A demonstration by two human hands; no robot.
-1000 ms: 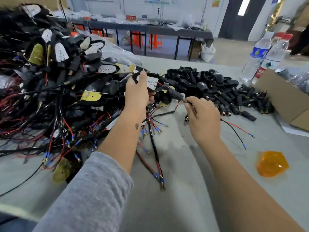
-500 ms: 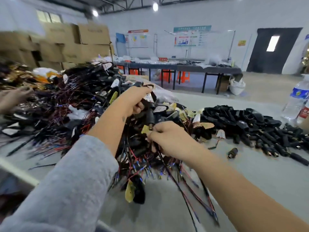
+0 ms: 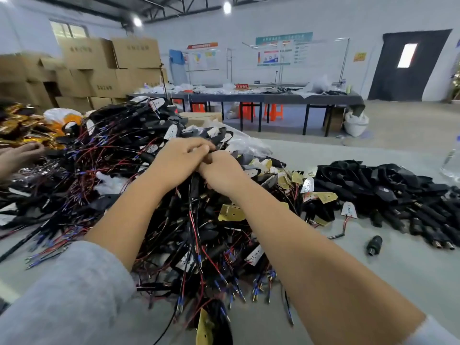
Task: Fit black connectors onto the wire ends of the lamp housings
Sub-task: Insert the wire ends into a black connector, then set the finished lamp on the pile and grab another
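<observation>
Both hands meet over the top of a big heap of lamp housings (image 3: pixel 174 195), a tangle of black shells, pale and yellow plates and red and black wires that fills the left and middle of the grey table (image 3: pixel 373 282). The left hand (image 3: pixel 178 161) reaches in from the near left, its fingers curled and its fingertips pinched on something small and dark at the crest of the heap; what that piece is cannot be told. The right hand (image 3: pixel 221 174) sits just beside it, touching it, fingers curled down round a bunch of wires (image 3: pixel 196 192) that hang from under the palm. Blue-sleeved wire ends (image 3: pixel 234 287) fan out at the near edge of the heap. To the right lies a separate pile of black connectors (image 3: pixel 388 192), well apart from the hands, and one loose connector (image 3: pixel 374 244) lies alone on the table nearer the camera. At the far left edge another person's hand (image 3: pixel 18 155) rests by gold foil-like material (image 3: pixel 22 125). Cardboard boxes (image 3: pixel 99 68) are stacked far left, and a long workbench (image 3: pixel 261 97) stands behind.
</observation>
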